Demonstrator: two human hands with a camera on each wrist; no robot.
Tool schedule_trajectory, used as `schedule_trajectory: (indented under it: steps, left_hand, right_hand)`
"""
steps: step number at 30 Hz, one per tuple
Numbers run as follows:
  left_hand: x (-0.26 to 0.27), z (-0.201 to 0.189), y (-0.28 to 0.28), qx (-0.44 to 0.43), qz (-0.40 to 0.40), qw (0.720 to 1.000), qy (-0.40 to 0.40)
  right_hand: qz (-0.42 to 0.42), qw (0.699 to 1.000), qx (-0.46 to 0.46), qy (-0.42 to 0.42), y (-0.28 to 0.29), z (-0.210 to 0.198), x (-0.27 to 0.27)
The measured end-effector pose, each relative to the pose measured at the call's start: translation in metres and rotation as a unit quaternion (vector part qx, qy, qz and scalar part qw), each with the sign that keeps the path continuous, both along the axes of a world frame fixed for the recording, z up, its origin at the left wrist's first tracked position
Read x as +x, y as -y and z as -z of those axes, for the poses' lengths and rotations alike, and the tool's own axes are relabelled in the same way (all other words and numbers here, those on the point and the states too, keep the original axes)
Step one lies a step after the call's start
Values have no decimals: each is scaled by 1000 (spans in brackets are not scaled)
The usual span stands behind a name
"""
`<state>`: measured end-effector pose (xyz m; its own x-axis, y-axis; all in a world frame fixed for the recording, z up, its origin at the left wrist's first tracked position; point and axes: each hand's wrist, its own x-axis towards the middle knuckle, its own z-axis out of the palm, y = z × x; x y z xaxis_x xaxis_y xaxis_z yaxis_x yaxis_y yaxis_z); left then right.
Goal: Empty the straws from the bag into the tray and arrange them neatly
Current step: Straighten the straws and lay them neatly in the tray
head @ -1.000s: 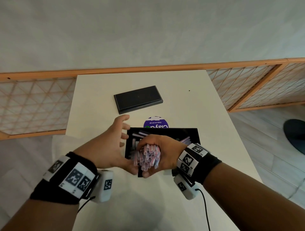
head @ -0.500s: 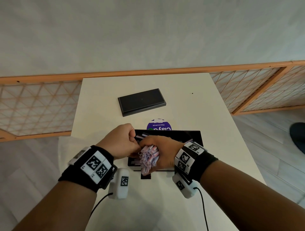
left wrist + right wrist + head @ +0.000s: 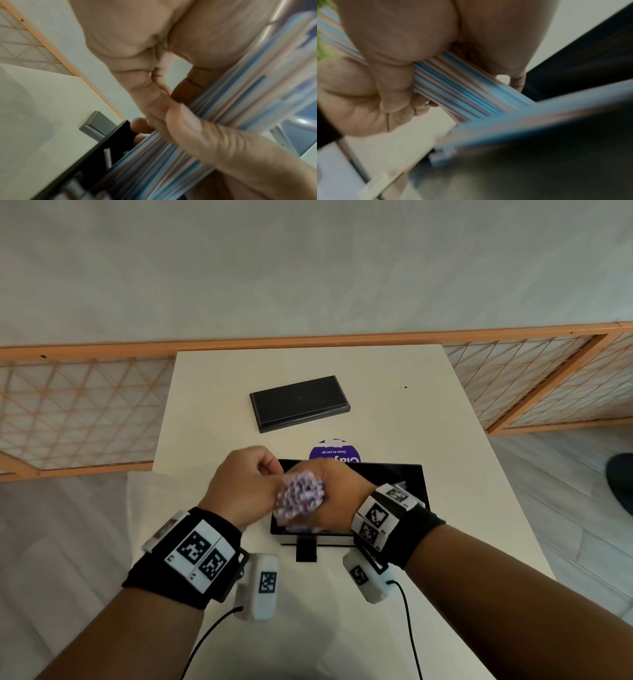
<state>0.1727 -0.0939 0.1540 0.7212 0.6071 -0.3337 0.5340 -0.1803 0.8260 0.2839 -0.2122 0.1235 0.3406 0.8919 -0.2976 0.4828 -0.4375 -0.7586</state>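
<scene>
A thick bundle of blue, pink and white straws [image 3: 300, 496] is held end-on toward me just above the black tray [image 3: 416, 474]. My right hand [image 3: 337, 498] wraps its fingers round the bundle [image 3: 458, 88] from the right. My left hand [image 3: 248, 484] is curled against the left side, and its thumb [image 3: 192, 129] lies across the straws [image 3: 171, 162]. A few loose straws [image 3: 399, 485] lie in the tray behind my right wrist. Both wrist views are blurred by motion.
A second black tray or lid [image 3: 299, 402] lies farther back on the white table [image 3: 428, 412]. A round purple label [image 3: 335, 451] shows behind the near tray. A pale translucent sheet [image 3: 154, 491], perhaps the bag, hangs at the table's left edge. A lattice screen [image 3: 75, 405] stands behind.
My left hand, open a second ago, has closed in and curled against the bundle. The bundle has shifted slightly toward the tray's left part, still held by my right hand.
</scene>
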Motion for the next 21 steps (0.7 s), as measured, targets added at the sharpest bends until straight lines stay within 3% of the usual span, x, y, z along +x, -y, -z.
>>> schedule_trajectory:
  steps: [3,8,11,18,21]
  left_hand:
    - [5,-12,0,-46,-70,993,81]
    - [13,-33,4,-45,-68,986,149]
    - [19,-30,4,-52,-64,979,185]
    - [21,-37,14,-103,-51,962,246]
    - [22,-36,14,-127,-41,960,247]
  right_hand:
    - [46,995,74,-51,1,-19,6]
    - [75,979,185,-25,3,-46,13]
    - [86,960,252,-83,6,-57,14]
    - [89,953,283,-61,12,-77,16]
    - [111,956,272,-10,16,-81,13]
